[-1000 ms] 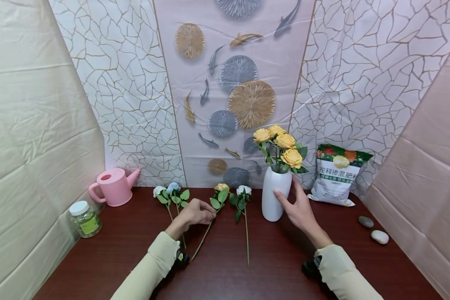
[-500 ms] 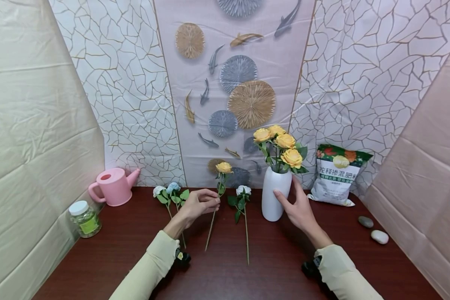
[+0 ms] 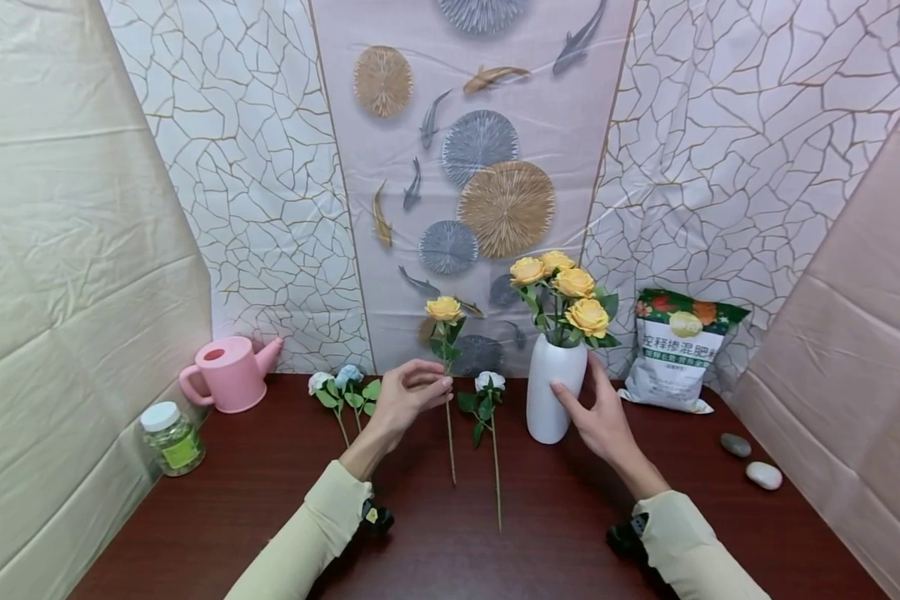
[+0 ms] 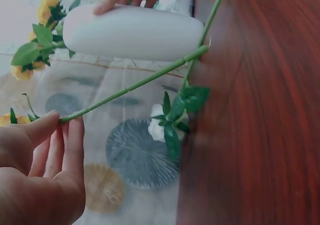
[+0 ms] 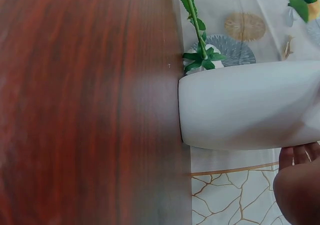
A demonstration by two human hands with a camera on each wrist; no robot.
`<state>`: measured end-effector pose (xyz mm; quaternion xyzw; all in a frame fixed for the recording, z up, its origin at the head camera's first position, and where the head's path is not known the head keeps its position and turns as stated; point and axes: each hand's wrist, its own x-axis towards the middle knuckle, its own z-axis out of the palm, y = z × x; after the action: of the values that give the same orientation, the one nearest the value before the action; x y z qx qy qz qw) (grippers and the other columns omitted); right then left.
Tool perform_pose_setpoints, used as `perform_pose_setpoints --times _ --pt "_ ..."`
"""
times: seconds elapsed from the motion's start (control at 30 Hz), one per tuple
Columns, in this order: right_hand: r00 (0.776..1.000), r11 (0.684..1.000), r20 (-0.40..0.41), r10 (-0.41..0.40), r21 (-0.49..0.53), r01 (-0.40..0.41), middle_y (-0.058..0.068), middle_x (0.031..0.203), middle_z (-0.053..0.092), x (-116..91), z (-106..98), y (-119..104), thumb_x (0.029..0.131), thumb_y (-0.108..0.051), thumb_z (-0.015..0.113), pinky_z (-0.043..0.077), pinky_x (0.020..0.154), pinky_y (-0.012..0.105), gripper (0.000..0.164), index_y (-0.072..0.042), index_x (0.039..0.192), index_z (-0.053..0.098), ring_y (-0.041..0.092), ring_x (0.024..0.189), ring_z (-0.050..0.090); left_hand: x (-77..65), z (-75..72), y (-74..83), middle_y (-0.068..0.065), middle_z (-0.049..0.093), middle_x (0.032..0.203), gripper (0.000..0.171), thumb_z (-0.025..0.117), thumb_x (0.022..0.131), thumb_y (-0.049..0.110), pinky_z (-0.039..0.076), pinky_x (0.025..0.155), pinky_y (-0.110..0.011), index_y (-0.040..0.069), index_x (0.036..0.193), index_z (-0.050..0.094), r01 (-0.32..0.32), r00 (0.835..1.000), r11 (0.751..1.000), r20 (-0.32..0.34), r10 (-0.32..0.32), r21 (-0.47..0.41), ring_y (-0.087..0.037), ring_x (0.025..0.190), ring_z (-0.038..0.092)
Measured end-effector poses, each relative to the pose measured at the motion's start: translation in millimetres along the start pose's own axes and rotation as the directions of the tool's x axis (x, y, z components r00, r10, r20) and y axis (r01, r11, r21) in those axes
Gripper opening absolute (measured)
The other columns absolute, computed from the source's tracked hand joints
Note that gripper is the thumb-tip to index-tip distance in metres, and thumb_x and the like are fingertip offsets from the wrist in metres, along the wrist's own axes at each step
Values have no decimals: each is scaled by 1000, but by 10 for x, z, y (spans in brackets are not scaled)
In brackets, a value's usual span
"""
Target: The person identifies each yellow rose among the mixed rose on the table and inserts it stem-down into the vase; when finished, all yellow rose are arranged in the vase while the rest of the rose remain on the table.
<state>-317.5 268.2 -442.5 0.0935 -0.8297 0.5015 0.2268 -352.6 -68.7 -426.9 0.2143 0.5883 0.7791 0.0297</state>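
Between thumb and fingers, my left hand (image 3: 408,398) pinches the green stem of a yellow rose (image 3: 444,309), held nearly upright with its bloom at the top. The left wrist view shows the bare lower stem (image 4: 129,88) reaching past the fingers. My right hand (image 3: 598,417) holds the side of a white vase (image 3: 547,398), thumb in front and fingers behind. The vase stands upright on the table, with several yellow roses (image 3: 574,283) and green leaves in its mouth. A white rose (image 3: 490,382) lies on the table between the held stem and the vase.
Left of my left hand lie a white rose (image 3: 319,382) and a blue rose (image 3: 348,375). A pink watering can (image 3: 230,379) and a lidded jar (image 3: 172,442) stand at far left. A fertilizer bag (image 3: 677,354) and two stones (image 3: 763,476) sit right of the vase.
My left hand has lifted the yellow rose off the table, turned it more upright and moved it right. The right hand stays on the vase. The head view shifted slightly.
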Motion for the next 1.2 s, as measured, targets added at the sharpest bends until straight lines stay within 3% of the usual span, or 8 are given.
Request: perform_pose_setpoints --times 0.13,0.27,0.5,0.77,0.9,1.07,1.2 --pt "1000 1000 0 3 3 -3 7 166 26 -5 -9 -5 94 -46 68 27 120 61 88 -23 162 17 29 152 27 40 117 95 -26 70 112 35 77 88 7 59 91 -47 -1 120 64 -76 997 997 -7 77 19 -34 97 74" --pt "1000 1000 6 -4 23 4 5 165 27 -8 -13 -10 95 -45 68 28 121 59 87 -23 162 17 26 152 28 121 268 229 -18 73 107 35 78 88 9 60 89 -47 0 119 64 -159 987 987 -25 160 27 -45 98 71" --pt "1000 998 6 -28 59 28 4 165 28 -6 -5 -32 94 -39 71 30 120 58 87 -22 162 18 26 151 30 298 587 494 -18 73 105 38 79 88 12 61 86 -48 -4 118 64 -285 956 958 -60 287 39 -30 90 74" --pt "1000 998 8 -23 54 22 4 164 29 -9 2 -29 95 -40 70 30 120 59 85 -24 161 19 26 150 32 452 896 776 -18 74 101 27 79 87 9 63 83 -44 2 111 68 -448 889 894 -89 449 29 -29 89 74" --pt "1000 999 7 -18 48 17 4 164 29 -11 -1 -20 95 -41 69 30 120 59 85 -23 161 19 27 150 32 490 1004 901 -15 73 100 26 78 88 8 62 84 -46 2 111 67 -498 863 867 -104 494 -15 -31 89 74" --pt "1000 999 3 -18 40 18 4 164 29 -9 -5 -9 95 -41 69 30 120 59 85 -23 161 20 27 150 31 541 1095 1004 -13 74 99 24 78 88 11 63 80 -42 3 109 68 -553 822 833 -148 550 23 -25 89 74" --pt "1000 999 6 -20 39 19 4 164 29 -3 -3 -4 95 -40 69 29 120 59 84 -23 161 20 27 150 31 570 1159 1073 -11 74 98 23 78 88 10 63 81 -43 4 108 68 -581 800 814 -175 574 10 -22 89 74"
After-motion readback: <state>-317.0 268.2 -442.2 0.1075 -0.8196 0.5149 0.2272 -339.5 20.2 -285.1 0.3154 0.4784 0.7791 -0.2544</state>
